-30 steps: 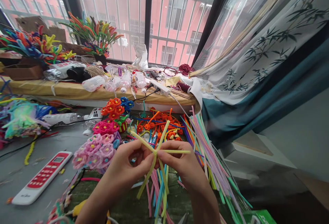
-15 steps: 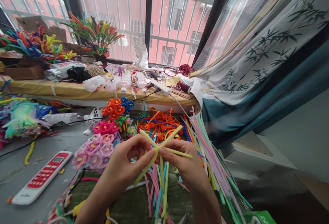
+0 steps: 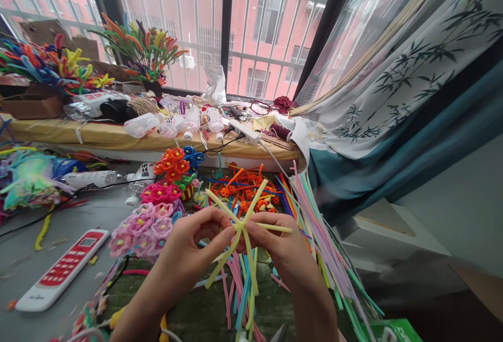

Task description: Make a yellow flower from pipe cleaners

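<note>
Above a dark green work surface [image 3: 188, 310], a five-armed star of pale yellow fuzzy stems [image 3: 239, 225] is held at its centre between two bare hands. The lower-left arm is pinched near the hub by the thumb and forefinger of the left hand [image 3: 202, 242]; the arm pointing right is gripped close to the hub by the right hand [image 3: 277, 237]. The other three arms are left free, two spread upward and one hanging down. Both forearms are angled inward from the bottom edge, the wrists set apart and the fingers curled.

Between the forearms, the green surface is partly covered by a loose spread of pink, blue and yellow fuzzy stems [image 3: 243, 289]. Just beside the left hand, the space is taken up by a cluster of pink and lilac fuzzy flowers [image 3: 143, 229]; to the right, the reach is bordered by a long sheaf of pastel stems [image 3: 314, 211]. Beyond the fingertips, orange fuzzy pieces [image 3: 241, 182] are strewn up to a yellow cloth-covered window ledge [image 3: 173, 145], by which the far side is bounded. Farther left, a white remote control with a red keypad [image 3: 65, 271] is seen on a grey tabletop [image 3: 23, 258].
</note>
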A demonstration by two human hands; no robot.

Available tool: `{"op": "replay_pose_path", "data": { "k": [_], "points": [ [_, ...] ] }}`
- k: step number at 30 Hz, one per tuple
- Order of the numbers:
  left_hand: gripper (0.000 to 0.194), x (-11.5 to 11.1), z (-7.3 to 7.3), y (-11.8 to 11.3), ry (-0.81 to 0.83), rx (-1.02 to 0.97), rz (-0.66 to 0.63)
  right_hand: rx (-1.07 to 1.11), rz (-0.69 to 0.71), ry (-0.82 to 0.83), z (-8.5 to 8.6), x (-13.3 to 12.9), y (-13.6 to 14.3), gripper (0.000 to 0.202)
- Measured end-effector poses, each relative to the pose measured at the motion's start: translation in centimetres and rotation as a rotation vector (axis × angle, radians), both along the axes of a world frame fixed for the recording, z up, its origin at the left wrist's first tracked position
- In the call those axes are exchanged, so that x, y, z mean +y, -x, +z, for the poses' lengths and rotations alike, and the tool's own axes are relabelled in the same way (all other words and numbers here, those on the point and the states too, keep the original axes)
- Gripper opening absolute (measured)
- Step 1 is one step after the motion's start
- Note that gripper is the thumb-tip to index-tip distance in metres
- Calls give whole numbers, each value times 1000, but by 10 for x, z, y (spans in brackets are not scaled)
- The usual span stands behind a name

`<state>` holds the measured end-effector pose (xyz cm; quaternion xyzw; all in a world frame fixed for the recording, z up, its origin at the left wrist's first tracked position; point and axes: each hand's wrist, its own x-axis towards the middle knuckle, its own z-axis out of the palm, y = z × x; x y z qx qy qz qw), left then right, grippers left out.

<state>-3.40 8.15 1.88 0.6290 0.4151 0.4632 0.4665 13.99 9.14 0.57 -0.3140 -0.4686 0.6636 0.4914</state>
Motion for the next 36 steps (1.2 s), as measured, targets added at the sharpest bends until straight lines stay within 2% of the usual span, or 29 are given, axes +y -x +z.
{"op": "replay_pose_path", "data": {
  "k": [7, 17, 23, 28, 33, 36],
  "points": [
    [12, 1, -5, 2, -82, 18, 32, -75, -36, 44, 4, -1, 3, 29],
    [20, 0, -7, 6, -125, 241, 96, -70, -76, 59, 2, -3, 8, 26],
    [25, 5, -13, 3, 53, 56, 175, -80, -190, -34, -1, -2, 14, 23],
    [24, 9, -10, -2, 161, -62, 189, -124, -287, -106, -4, -2, 20, 19],
    [23, 14, -9, -7, 131, -113, 146, -146, -319, -129, -6, -1, 22, 16],
    [17, 12, -11, -9, 49, -76, 178, -180, -310, -134, -8, 0, 20, 16]
  ]
}}
